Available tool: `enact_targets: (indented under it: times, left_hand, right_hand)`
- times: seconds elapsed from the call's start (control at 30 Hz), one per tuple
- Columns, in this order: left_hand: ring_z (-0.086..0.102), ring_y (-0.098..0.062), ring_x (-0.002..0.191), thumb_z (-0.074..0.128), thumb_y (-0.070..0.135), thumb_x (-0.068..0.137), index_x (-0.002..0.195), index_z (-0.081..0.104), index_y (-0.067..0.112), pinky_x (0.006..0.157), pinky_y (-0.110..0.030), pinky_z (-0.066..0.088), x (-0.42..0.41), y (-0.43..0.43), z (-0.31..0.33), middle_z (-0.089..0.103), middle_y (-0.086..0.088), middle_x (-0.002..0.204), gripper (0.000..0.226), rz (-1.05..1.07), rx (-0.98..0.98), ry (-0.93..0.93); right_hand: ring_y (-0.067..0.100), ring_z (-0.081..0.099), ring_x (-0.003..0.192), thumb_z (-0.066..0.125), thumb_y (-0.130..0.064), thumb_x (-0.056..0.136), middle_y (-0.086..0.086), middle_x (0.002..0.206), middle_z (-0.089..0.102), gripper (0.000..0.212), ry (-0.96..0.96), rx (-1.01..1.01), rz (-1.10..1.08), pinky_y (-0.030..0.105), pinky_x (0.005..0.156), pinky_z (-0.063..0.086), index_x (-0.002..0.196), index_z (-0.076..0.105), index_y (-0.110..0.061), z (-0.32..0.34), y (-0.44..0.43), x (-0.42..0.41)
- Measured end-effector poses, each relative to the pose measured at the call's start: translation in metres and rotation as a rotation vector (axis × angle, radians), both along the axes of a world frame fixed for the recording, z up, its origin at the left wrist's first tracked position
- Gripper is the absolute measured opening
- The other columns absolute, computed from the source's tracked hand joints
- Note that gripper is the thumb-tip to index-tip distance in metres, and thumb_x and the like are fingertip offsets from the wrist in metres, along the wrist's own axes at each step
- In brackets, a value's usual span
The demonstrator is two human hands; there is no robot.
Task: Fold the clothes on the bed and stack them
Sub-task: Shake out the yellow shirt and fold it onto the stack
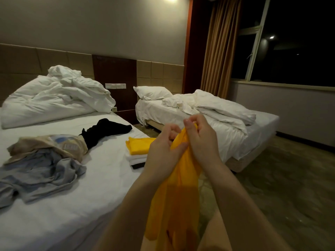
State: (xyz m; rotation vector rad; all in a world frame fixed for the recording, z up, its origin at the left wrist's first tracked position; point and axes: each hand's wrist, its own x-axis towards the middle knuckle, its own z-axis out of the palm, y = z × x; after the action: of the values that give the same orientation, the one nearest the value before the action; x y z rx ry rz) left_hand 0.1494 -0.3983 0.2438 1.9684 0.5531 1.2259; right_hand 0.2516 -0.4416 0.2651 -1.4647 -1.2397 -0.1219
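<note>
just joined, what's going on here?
A person is folding laundry. Both the left hand and right hand pinch the top of a yellow garment, which hangs in front of them. A folded stack sits near the bed edge. A grey garment, a beige garment and a black garment lie unfolded on the bed.

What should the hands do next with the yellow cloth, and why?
Probably pull the left hand and right hand apart to spread the yellow garment open. Both hands pinch it bunched at the top, and it hangs crumpled, so it cannot be folded for the stack yet.
</note>
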Motion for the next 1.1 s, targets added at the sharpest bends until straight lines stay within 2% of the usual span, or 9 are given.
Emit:
enact_targets:
  times: [0.17, 0.3, 0.43, 0.6, 0.77, 0.9, 0.97, 1.03, 1.1]
  left_hand:
    - [0.052, -0.004, 0.082, 0.057, 0.018, 0.088, 0.102, 0.046, 0.031, 0.067, -0.011, 0.04, -0.022, 0.009, -0.008, 0.055, 0.013, 0.09, 0.022, 0.139, 0.161, 0.148]
    - [0.049, -0.002, 0.075, 0.052, 0.026, 0.084, 0.099, 0.054, 0.025, 0.064, -0.01, 0.033, -0.043, 0.02, -0.016, 0.054, 0.011, 0.084, 0.015, 0.233, 0.195, 0.208]
    - [0.05, -0.014, 0.084, 0.044, 0.043, 0.071, 0.107, 0.059, 0.013, 0.073, -0.028, 0.041, -0.065, 0.03, -0.029, 0.058, -0.001, 0.095, 0.049, 0.329, 0.156, 0.296]
    - [0.042, -0.002, 0.07, 0.043, 0.05, 0.074, 0.067, 0.049, 0.022, 0.06, -0.014, 0.028, -0.089, 0.038, -0.048, 0.042, 0.007, 0.073, 0.029, 0.439, 0.17, 0.301]
    - [0.044, -0.01, 0.07, 0.059, 0.04, 0.088, 0.07, 0.058, 0.007, 0.061, -0.029, 0.035, -0.102, 0.044, -0.068, 0.045, -0.002, 0.075, 0.038, 0.49, 0.083, 0.353]
    - [0.039, -0.014, 0.066, 0.059, 0.027, 0.09, 0.058, 0.041, 0.021, 0.061, -0.027, 0.025, -0.106, 0.048, -0.083, 0.037, 0.006, 0.065, 0.037, 0.544, 0.012, 0.381]
    - [0.038, -0.015, 0.064, 0.058, 0.022, 0.091, 0.059, 0.047, 0.011, 0.061, -0.03, 0.025, -0.108, 0.048, -0.086, 0.035, 0.001, 0.062, 0.036, 0.56, -0.011, 0.347]
    - [0.042, -0.023, 0.066, 0.058, 0.019, 0.091, 0.071, 0.054, -0.009, 0.062, -0.036, 0.029, -0.112, 0.047, -0.091, 0.042, -0.016, 0.065, 0.035, 0.554, -0.04, 0.314]
    - [0.039, -0.018, 0.061, 0.056, 0.026, 0.09, 0.067, 0.054, -0.005, 0.059, -0.032, 0.026, -0.118, 0.047, -0.099, 0.043, -0.013, 0.063, 0.039, 0.571, -0.014, 0.31]
  right_hand:
    - [-0.001, 0.048, 0.073, 0.046, -0.035, 0.096, -0.016, 0.08, 0.051, 0.009, -0.097, -0.036, 0.086, 0.01, 0.06, 0.034, 0.093, 0.05, -0.027, 0.023, 0.016, -0.003]
    - [-0.006, 0.046, 0.069, 0.048, -0.036, 0.095, -0.016, 0.073, 0.049, 0.009, -0.133, -0.031, 0.169, 0.006, 0.056, 0.03, 0.09, 0.051, -0.029, 0.033, 0.031, -0.016]
    - [-0.004, 0.045, 0.072, 0.048, -0.034, 0.095, -0.016, 0.075, 0.048, 0.01, -0.138, -0.02, 0.261, 0.012, 0.061, 0.032, 0.093, 0.053, -0.026, 0.035, 0.043, -0.034]
    - [-0.005, 0.043, 0.07, 0.05, -0.034, 0.094, -0.016, 0.073, 0.047, 0.01, -0.162, -0.009, 0.307, 0.007, 0.057, 0.029, 0.09, 0.053, -0.025, 0.033, 0.054, -0.049]
    - [-0.004, 0.045, 0.071, 0.05, -0.034, 0.094, -0.017, 0.074, 0.047, 0.011, -0.122, 0.005, 0.345, 0.01, 0.06, 0.03, 0.093, 0.054, -0.024, 0.035, 0.065, -0.051]
    - [-0.006, 0.044, 0.073, 0.05, -0.035, 0.094, -0.019, 0.077, 0.047, 0.014, -0.099, 0.014, 0.358, 0.009, 0.064, 0.03, 0.096, 0.056, -0.022, 0.036, 0.073, -0.049]
    - [-0.006, 0.044, 0.074, 0.05, -0.035, 0.094, -0.019, 0.078, 0.047, 0.014, -0.089, 0.012, 0.365, 0.01, 0.065, 0.032, 0.096, 0.056, -0.023, 0.035, 0.077, -0.048]
    - [-0.006, 0.043, 0.074, 0.05, -0.036, 0.094, -0.019, 0.079, 0.047, 0.013, -0.081, 0.012, 0.369, 0.012, 0.065, 0.031, 0.095, 0.056, -0.023, 0.032, 0.081, -0.048]
    - [-0.004, 0.044, 0.074, 0.05, -0.036, 0.094, -0.018, 0.078, 0.047, 0.014, -0.071, 0.018, 0.353, 0.012, 0.064, 0.031, 0.096, 0.056, -0.023, 0.028, 0.085, -0.047]
